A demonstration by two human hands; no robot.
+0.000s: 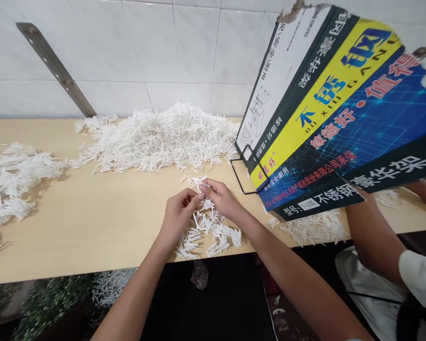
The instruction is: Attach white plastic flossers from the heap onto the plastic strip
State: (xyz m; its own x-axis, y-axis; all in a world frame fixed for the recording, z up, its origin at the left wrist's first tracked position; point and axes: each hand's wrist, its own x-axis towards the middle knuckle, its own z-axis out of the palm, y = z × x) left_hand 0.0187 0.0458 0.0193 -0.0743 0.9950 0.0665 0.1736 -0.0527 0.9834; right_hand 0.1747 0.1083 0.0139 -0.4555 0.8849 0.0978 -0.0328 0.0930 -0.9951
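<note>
My left hand [179, 211] and my right hand [222, 197] meet over the wooden table [92, 222] near its front edge. Both hands pinch thin white plastic pieces [203, 188] between their fingertips. Under and in front of my hands lies a small scatter of the same white pieces [213, 232]. A large heap of white pieces [163, 137] sits further back against the tiled wall.
A big printed cardboard box [333, 109] leans over the table's right side on a black wire stand [243, 177]. Another person's arm [372, 237] rests at the right under the box. More white pieces [10, 180] lie at the left. A metal bracket [55, 66] slants on the wall.
</note>
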